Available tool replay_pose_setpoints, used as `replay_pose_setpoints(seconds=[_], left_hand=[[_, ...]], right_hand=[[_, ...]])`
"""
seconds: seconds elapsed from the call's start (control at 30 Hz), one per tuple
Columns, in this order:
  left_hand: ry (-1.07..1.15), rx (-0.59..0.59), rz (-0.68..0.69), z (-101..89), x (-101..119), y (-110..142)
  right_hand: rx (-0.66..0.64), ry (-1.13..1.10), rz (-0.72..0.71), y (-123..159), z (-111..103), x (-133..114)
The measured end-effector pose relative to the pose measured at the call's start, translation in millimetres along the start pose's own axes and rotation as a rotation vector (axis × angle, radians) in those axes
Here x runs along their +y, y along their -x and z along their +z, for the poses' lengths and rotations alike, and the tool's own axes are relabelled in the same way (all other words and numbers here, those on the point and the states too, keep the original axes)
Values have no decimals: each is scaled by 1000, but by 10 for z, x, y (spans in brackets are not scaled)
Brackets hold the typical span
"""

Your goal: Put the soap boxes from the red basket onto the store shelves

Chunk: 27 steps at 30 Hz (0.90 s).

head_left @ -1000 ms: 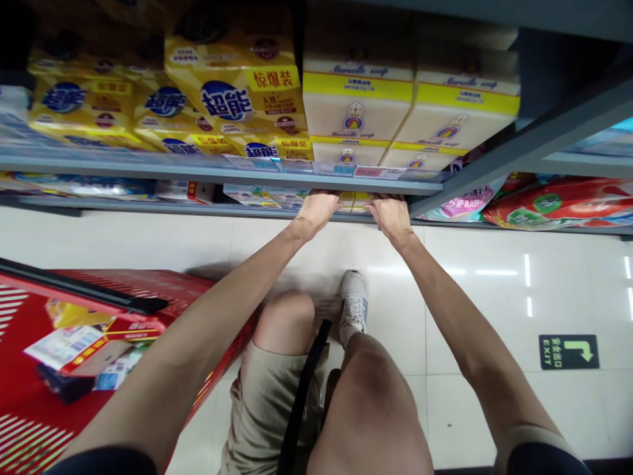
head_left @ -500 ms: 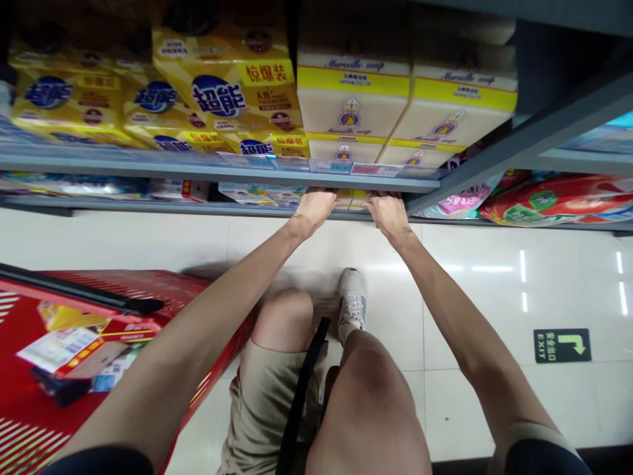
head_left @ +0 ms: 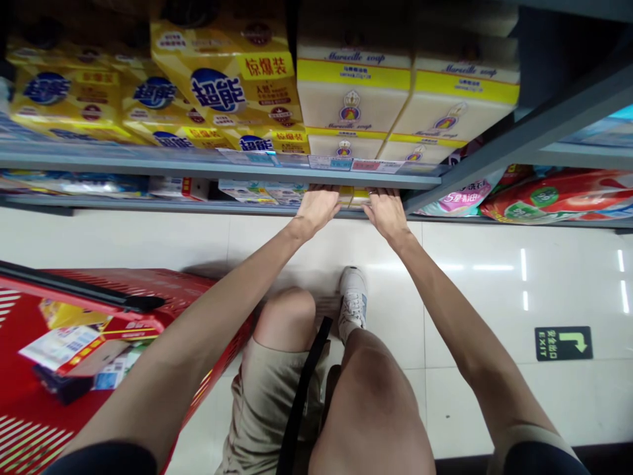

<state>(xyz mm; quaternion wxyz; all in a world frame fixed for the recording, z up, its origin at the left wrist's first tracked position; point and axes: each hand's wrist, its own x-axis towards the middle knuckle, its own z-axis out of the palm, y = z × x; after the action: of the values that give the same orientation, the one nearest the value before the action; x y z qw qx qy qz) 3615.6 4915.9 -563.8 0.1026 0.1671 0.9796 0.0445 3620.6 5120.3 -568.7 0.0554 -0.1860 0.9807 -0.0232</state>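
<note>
Both my hands reach down to the lowest shelf, side by side. My left hand point(head_left: 318, 210) lies with its fingers stretched forward and its thumb apart, over the left side of small yellow-topped packs point(head_left: 345, 196). On their right side rests my right hand point(head_left: 388, 212), its fingers also stretched out and its thumb pointing inward. The fingertips of both disappear under the edge of the shelf above. Pale blue and white boxes point(head_left: 264, 191) sit just left of my left hand.
Above, the grey shelf point(head_left: 198, 169) bears yellow packs point(head_left: 222, 92) and Marseille soap packs point(head_left: 353, 99). A slanting shelf upright point(head_left: 499, 142) stands right of my hands. At left is a red shopping basket point(head_left: 30, 382) holding several packages. Red detergent bags point(head_left: 568, 196) lie farther right.
My fingers have straightened and lie flatter on the packs, with the thumbs more visible. Both hands stay at nearly the same place; the view has shifted slightly.
</note>
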Motion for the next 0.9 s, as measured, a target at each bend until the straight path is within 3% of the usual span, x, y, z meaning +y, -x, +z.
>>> replay_pose_setpoints(seconds=[0.23,0.5,0.63,0.77,0.83,0.9], left_hand=[[22,2,26,68,-85,107],[193,78,-4,29,-64,155],[432,244,-131,-114,-53,508],[636,155,-415,-277,-97,1057],[729,125,-517,-303,-127,1273],[794,113,-564,-282,-140,1393]], right_hand=[[87,-101,9,126,127,36],[195,-147,45,203,62,40],[292,-318,39,702,256,-226],[228,-393,-94,1128,529,-529],[218,-393,-136,1066,544,-587],[241,-372,-157,803,429,-596]])
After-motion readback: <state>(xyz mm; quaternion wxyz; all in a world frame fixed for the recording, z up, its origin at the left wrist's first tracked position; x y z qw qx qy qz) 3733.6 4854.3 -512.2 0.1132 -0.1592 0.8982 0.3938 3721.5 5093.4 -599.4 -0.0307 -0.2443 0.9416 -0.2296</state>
